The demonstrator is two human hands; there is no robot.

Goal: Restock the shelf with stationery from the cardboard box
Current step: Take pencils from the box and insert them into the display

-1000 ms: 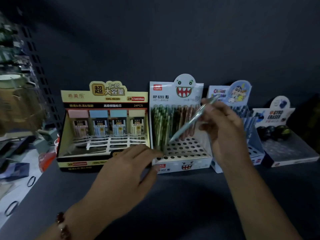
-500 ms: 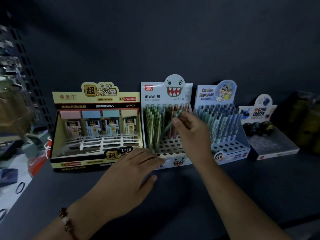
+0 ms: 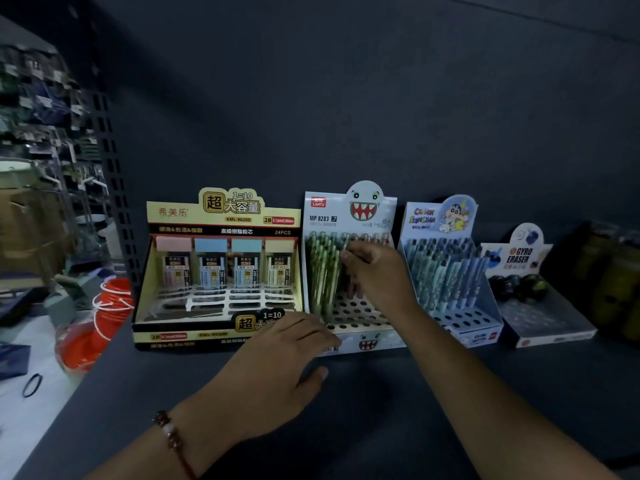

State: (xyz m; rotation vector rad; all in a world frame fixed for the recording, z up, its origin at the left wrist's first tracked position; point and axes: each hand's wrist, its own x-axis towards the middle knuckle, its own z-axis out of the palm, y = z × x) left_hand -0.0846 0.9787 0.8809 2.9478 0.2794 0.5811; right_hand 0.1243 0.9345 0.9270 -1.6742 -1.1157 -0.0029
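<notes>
Over the monster box (image 3: 349, 216), the right hand (image 3: 375, 275) has come down from up high and now pinches a pencil (image 3: 344, 249) among the green ones at the back. That pencil looks almost home. Near the box front, the left hand (image 3: 280, 362) stays flat, fingers straight, touching it.

The yellow lead box (image 3: 221, 268) at left reads "1=10", "XML-90200", "2B", "24PCS". The monster-face pencil display (image 3: 349, 216) beside it on the right reads "LANTU", "MP 8283", "48PCS". At far right, the eraser display (image 3: 519, 258) reads "GYRO ERASER".
</notes>
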